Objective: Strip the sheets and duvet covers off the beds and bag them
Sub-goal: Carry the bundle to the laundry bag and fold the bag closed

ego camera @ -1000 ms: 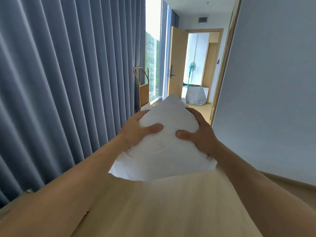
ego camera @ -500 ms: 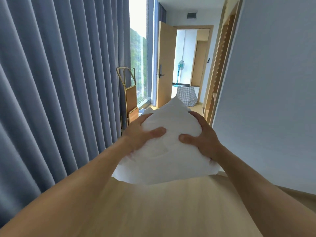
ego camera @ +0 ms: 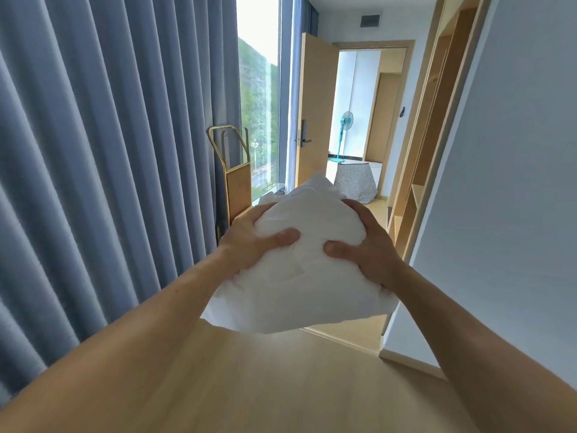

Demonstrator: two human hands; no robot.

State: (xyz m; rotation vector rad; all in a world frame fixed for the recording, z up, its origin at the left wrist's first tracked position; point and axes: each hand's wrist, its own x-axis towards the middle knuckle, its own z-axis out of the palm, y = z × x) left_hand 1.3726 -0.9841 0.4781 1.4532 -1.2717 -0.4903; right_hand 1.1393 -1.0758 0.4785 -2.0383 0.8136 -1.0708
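I hold a bundle of white bed linen (ego camera: 299,276) out in front of me at chest height. My left hand (ego camera: 249,239) grips its left side with the thumb pressed into the top. My right hand (ego camera: 368,245) grips the right side the same way. A checked fabric bag (ego camera: 356,182) stands on the floor in the doorway ahead, beyond the bundle. The underside of the bundle and my fingers behind it are hidden.
Grey-blue curtains (ego camera: 109,167) run along the left. A gold-framed trolley (ego camera: 234,176) stands by the window. An open wooden door (ego camera: 312,114) leads to a room with a turquoise fan (ego camera: 345,126). Wooden shelves (ego camera: 418,170) and a white wall (ego camera: 515,182) line the right.
I have walked forward along the curtains with the bundle in both hands. The trolley, doorway and checked bag are nearer, and the shelves on the right have come into view.
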